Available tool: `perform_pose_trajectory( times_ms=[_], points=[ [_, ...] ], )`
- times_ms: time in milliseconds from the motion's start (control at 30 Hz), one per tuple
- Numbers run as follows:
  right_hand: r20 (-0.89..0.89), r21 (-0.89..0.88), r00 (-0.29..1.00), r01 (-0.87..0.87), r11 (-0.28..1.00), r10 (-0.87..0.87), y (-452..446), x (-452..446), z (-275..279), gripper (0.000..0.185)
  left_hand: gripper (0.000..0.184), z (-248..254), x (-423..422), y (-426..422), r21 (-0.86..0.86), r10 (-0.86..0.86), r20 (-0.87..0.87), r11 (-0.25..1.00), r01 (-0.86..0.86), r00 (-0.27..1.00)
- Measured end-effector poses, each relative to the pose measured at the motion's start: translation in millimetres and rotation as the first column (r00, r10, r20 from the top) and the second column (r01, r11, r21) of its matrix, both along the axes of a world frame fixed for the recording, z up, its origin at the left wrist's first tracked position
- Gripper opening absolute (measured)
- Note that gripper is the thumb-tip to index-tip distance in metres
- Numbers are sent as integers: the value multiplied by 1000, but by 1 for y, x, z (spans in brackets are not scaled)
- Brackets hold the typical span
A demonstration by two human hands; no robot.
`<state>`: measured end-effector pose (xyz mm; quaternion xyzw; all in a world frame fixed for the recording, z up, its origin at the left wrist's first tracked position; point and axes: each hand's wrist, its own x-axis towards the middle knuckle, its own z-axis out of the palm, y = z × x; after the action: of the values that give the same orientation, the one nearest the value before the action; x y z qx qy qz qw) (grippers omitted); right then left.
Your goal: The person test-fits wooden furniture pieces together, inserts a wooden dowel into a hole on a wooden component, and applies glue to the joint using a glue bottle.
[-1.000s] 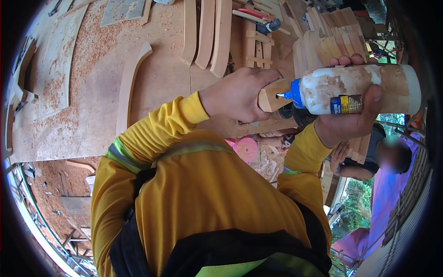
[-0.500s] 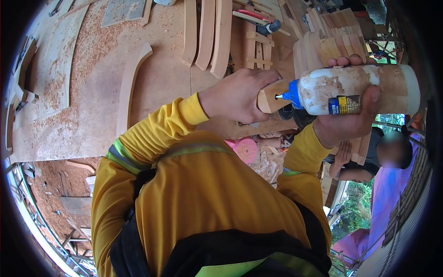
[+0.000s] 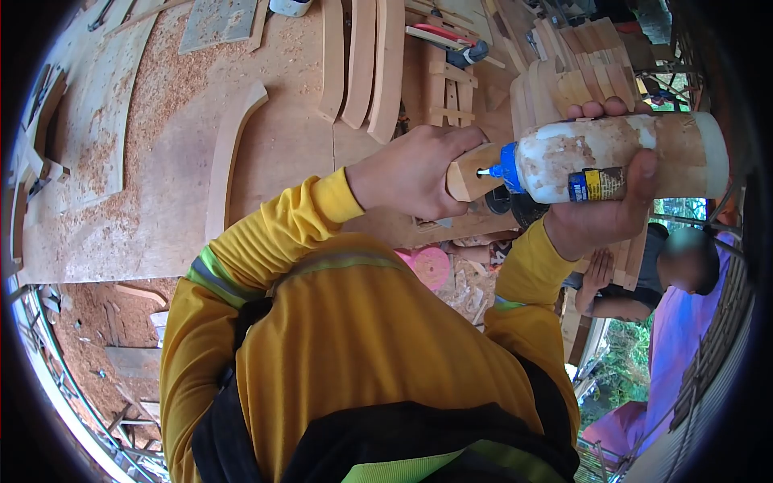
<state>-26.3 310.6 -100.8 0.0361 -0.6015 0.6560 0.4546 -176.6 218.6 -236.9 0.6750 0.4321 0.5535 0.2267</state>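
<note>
A wooden piece [image 3: 470, 182] with an angled end and a small dark hole is gripped in my left hand [image 3: 415, 171], my fingers wrapped round it. My right hand [image 3: 605, 211] is closed round a large glue bottle [image 3: 592, 153], held on its side. The bottle is white, smeared with brown, and has a blue and yellow label. Its blue cap [image 3: 509, 167] points left, with the white nozzle tip at the hole in the wood. Whether glue is flowing out I cannot tell.
Curved wooden slats [image 3: 374, 68] lie on the sawdust-strewn table [image 3: 169, 201], with another curved piece [image 3: 229, 157] nearer me. Stacked wooden parts [image 3: 576, 76] stand at the far right. Another person [image 3: 616, 302] holds wood at the right. A pink round object [image 3: 428, 267] is below the table edge.
Both hands, with the wood and the bottle, have shifted very slightly left. The nozzle tip stays at the hole.
</note>
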Motion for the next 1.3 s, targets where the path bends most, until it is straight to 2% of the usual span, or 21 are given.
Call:
perform_pose_trajectory(
  times_ms=[133,367,533,700,1300],
  points=[
    [17,28,1000,12,1000,-12,1,0,0,59,59,-1,1,2,87,7,32,996,-10,999],
    [80,21,983,161,987,-163,-1,-1,0,61,58,0,1,3,78,-12,58,997,8,998],
    [71,-15,992,101,995,-100,3,0,-2,63,58,2,0,1,67,-7,33,998,5,999],
    [93,-9,982,166,986,-164,1,-2,-1,64,58,2,-1,2,67,-14,47,998,11,999],
    [110,14,982,150,989,-151,2,3,-2,62,60,-1,1,3,80,-4,37,997,1,999]
  ],
)
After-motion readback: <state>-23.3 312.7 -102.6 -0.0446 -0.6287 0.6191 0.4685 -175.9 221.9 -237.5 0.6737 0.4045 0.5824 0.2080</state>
